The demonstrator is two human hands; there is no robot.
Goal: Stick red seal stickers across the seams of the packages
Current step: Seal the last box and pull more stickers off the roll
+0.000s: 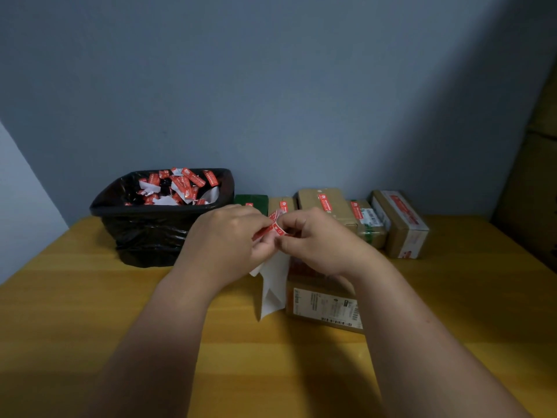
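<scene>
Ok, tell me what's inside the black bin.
The bin, lined with a black bag, holds a heap of red stickers mixed with white backing paper. Whatever lies under that heap is covered.

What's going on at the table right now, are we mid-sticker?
Yes. Both hands are up over the table, the left hand and right hand pinching a red sticker between them, apparently peeling it from its white backing paper, which hangs below. A brown package lies right under the hands; no sticker shows on its visible part. A row of packages along the wall already carries red stickers. The black bin on the left holds discarded backing scraps.
</scene>
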